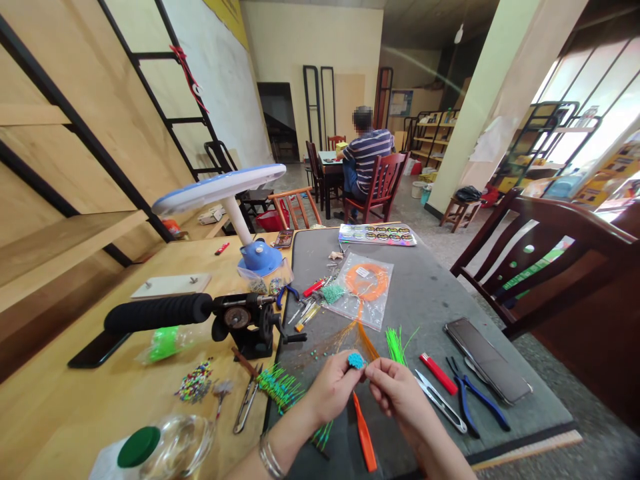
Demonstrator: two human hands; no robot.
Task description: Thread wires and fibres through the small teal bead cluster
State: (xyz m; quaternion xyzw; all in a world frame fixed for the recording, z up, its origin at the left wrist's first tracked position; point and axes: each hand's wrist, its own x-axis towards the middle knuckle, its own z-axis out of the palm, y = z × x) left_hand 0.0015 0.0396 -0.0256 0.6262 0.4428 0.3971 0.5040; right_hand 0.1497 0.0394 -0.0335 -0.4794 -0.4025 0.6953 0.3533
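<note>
My left hand [334, 385], with a silver bracelet on the wrist, is closed around a small round cluster of blue beads [356, 361]. The fingers of my right hand [391, 387] pinch close beside the cluster; whatever lies between them is too small to make out. Just beyond both hands, loose orange strands [367, 340] fan out below a clear bag [379, 301] with a coil of orange line [367, 282]. An orange tool handle [365, 437] lies beneath my hands. Left of them are green strips with blue beads [280, 387].
Right: thread snips [441, 403], a red lighter [439, 373], blue-handled pliers [477, 400] and a phone [487, 359]. Left: a black clamp device [245, 323], a lamp [260, 257], loose beads [195, 381] and a green-lidded jar [139, 447]. A person [370, 157] sits farther back.
</note>
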